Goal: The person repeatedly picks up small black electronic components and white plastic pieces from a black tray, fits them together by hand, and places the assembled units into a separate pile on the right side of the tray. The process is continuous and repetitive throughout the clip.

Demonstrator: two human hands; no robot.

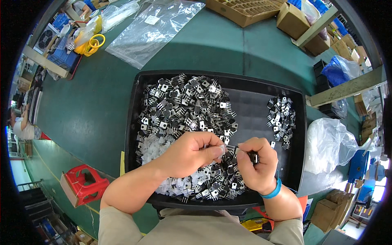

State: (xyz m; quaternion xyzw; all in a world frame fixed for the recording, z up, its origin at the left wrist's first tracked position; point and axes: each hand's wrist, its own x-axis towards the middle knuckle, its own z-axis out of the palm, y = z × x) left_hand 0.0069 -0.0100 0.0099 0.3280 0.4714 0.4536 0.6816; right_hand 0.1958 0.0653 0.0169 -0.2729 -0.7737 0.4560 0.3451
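Over a black tray (pixel 220 75), my left hand (pixel 190 153) pinches a small white translucent piece (pixel 222 151) between thumb and fingertips. Just right of it, my right hand (pixel 259 169) holds a three-legged transistor (pixel 237 151) at its fingertips, legs toward the left hand. More black parts (pixel 255 158) sit in the curled right fingers. A large heap of transistors (pixel 183 106), black with silver tabs, fills the tray's left and middle. Beneath my left forearm lies a pile of white translucent pieces (pixel 153 149), partly hidden. A smaller group of transistors (pixel 281 118) lies along the tray's right side.
The tray rests on a green table (pixel 90 102). Beyond it lie a clear plastic bag (pixel 153 32) and a divided cardboard box (pixel 245 12). Another plastic bag (pixel 326 143) is at the right. A red stool (pixel 85 183) stands at lower left. A blue band (pixel 274 191) circles my right wrist.
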